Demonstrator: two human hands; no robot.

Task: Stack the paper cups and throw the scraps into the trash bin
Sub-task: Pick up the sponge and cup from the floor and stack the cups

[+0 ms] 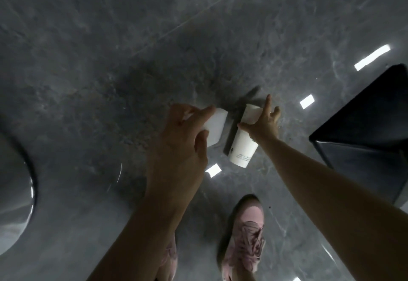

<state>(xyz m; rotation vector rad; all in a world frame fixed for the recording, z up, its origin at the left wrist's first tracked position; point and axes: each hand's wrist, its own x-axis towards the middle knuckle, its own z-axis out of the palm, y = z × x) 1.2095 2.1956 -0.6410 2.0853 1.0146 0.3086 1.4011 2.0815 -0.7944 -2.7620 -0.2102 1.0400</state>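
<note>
We see both hands reaching down over a grey marble floor point(110, 59), each on a white paper cup. Left hand point(178, 148) grips the left cup point(215, 129), which lies on its side: fingers curled over the top, thumb under the near edge. Right hand point(265, 123) holds the right cup point(241, 148), thumb and index finger spread across its upper part, other fingers loosely curled behind it. That cup is tilted, its printed end pointing to 6 o'clock. The cups are just beside each other, a dark strip point(231, 134) between them; we can't tell what it is. Black bin point(364, 130) sits at 3 o'clock, well apart from the cups. Pink shoe point(245, 236) at 6 o'clock. Curved glossy object point(15, 192) at 9 o'clock, unidentifiable.
</note>
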